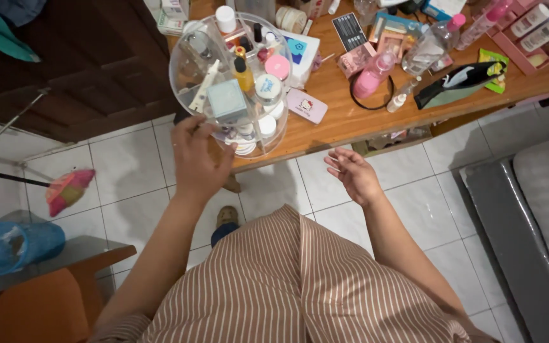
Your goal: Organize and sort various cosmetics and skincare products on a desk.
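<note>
A clear round organizer, packed with small bottles and jars, stands at the near left corner of the wooden table. The left hand reaches up to its near rim, fingers curled and touching the clear wall beside a pale blue box. The right hand hovers open and empty, palm up, over the tiled floor just below the table edge, well apart from the organizer.

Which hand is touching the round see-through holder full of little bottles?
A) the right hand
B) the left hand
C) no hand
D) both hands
B: the left hand reaches the rim of the clear round organizer, while the right hand hangs open over the floor, apart from it.
</note>
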